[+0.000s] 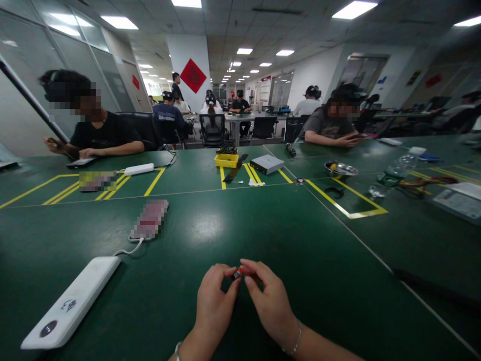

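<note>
Near the front of the green table (pixel 180 296), my two hands meet over a small black object with an orange-red end (pixel 237 274). My left hand (pixel 218 296) pinches its dark part between thumb and forefinger. At the orange-red end, my right hand (pixel 268 296) has its curled fingertips against the object. The piece is too small to name, and the fingers cover part of it. Nothing else is within either hand's grasp.
To the left lie a white power bank (pixel 75 303) and a cabled phone (pixel 149 220). Farther back are a yellow tray (pixel 226 160), a grey box (pixel 266 164), a metal bowl (pixel 340 169) and a plastic bottle (pixel 394 173). Two people sit across the table.
</note>
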Demonstrator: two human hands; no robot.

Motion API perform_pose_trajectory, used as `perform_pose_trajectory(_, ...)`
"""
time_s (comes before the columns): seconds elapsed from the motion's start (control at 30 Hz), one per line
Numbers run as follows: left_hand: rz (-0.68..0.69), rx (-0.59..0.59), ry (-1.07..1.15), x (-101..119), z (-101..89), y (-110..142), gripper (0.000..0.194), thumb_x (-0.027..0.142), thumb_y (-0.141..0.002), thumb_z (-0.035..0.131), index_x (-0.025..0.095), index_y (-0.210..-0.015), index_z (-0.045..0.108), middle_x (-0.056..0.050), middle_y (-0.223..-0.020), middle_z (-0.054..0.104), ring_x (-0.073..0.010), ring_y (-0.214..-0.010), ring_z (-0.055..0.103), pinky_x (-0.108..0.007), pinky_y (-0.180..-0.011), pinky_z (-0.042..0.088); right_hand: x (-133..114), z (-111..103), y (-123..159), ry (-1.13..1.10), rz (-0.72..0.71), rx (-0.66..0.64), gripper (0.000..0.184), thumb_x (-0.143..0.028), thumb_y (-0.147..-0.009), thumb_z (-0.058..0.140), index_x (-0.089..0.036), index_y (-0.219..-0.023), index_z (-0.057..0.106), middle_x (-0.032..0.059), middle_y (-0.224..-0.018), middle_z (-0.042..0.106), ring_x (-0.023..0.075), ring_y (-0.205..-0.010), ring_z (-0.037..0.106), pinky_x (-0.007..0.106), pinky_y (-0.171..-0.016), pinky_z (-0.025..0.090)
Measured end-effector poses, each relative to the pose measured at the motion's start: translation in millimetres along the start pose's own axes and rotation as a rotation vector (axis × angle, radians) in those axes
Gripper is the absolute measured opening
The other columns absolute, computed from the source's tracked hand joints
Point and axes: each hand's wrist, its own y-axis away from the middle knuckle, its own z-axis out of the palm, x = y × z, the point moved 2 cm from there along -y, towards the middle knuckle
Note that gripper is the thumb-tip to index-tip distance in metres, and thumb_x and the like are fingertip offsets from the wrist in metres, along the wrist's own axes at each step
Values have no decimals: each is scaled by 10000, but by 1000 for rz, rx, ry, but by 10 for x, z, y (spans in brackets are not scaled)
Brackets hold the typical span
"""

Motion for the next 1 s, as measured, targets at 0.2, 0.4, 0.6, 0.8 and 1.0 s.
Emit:
perform_pose_trajectory(0.2, 40, -13, -92, -33, 0, 15, 65, 211, -720, 548, 215, -777, 581, -20, -767, 606, -189, -736, 573, -337, -696, 444, 16, 50, -18, -2, 30, -16, 272, -163, -700, 549, -235, -961, 576, 43, -922, 600, 191, -871, 573, 353, -802, 467)
perform_pose_trajectory(0.4, 70, -22, -182, -9, 41, 10, 182, 102, -646, 529, 216, -778, 581, -26, -765, 610, -207, -737, 566, -360, -685, 424, -10, 101, -51, 18, 53, 11, 329, -122, -591, 614, -249, -887, 548, 9, -849, 557, 170, -780, 568, 323, -717, 495)
perform_pose_trajectory(0.6, 122, -23, -121, -10, 59, -13, 261, 180, -655, 601, 223, -911, 570, -32, -886, 636, -224, -879, 573, -408, -816, 413, 24, -122, -219, 202, -59, 37, 238, -154, -641, 551, -230, -867, 545, 9, -799, 559, 152, -720, 557, 297, -658, 477)
perform_pose_trajectory(0.8, -111, 29, 11, -211, -16, -140, 316, 251, -711, 544, 203, -1022, 516, -52, -999, 609, -222, -988, 553, -424, -889, 393, 483, -1337, -752, 599, -32, 327, 234, -271, -692, 512, -174, -901, 551, 62, -827, 573, 174, -706, 553, 336, -692, 458)
perform_pose_trajectory(1.0, -214, 30, 107, -266, -55, -180, 292, 284, -712, 541, 191, -989, 540, -62, -979, 624, -225, -976, 566, -417, -881, 398, 981, -2481, -796, 940, 144, 609, 314, -313, -689, 465, -137, -929, 566, 103, -847, 587, 208, -752, 555, 343, -708, 431)
